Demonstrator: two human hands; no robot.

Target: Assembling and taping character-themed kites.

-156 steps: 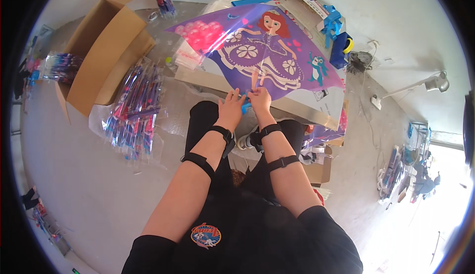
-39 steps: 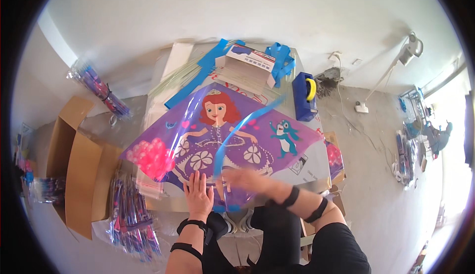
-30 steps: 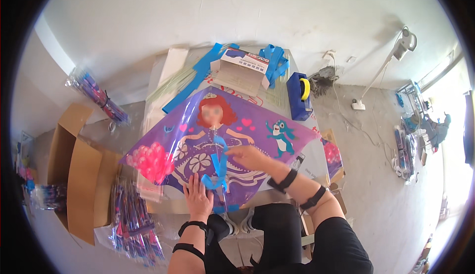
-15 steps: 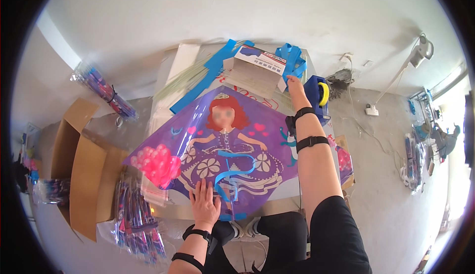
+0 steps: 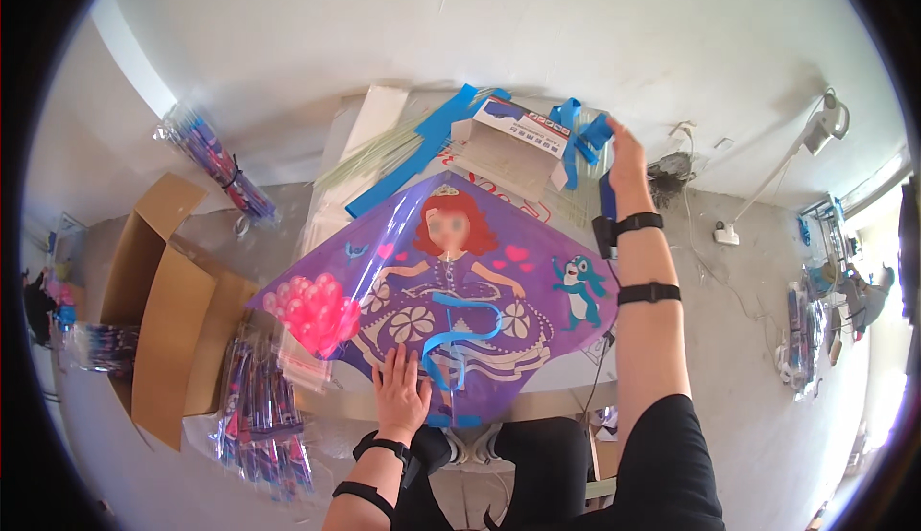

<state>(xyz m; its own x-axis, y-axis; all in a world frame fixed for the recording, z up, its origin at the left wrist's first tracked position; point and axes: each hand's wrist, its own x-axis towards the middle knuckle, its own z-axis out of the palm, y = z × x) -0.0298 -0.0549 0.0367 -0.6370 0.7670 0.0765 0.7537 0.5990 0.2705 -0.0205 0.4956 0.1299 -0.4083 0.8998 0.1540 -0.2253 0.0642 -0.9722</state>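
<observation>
A purple diamond-shaped kite (image 5: 537, 272) with a red-haired princess figure lies spread on the table in front of me. My left hand (image 5: 400, 395) rests flat on its lower part, fingers spread. Beside those fingers, a light blue ribbon strip (image 5: 467, 331) curls over the printed skirt. My right hand (image 5: 625, 152) reaches to the far right corner, fingers closed on a loop of the loose blue ribbon (image 5: 592, 135). Its exact grip is partly hidden. Under my right forearm, the blue tape dispenser (image 5: 606, 192) is mostly covered.
An open white box (image 5: 508, 159) stands at the table's far side, near thin pale sticks (image 5: 384, 152) and a long blue strip (image 5: 398, 178). Left are an open cardboard carton (image 5: 158, 330) and wrapped bundles (image 5: 269, 397). A cable (image 5: 600, 377) hangs by the table's right edge.
My right hand has moved right and slightly farther away, with part of the blue ribbon drawn along. The kite's cartoon animal is now uncovered, while the tape dispenser is mostly hidden. My left hand stays put.
</observation>
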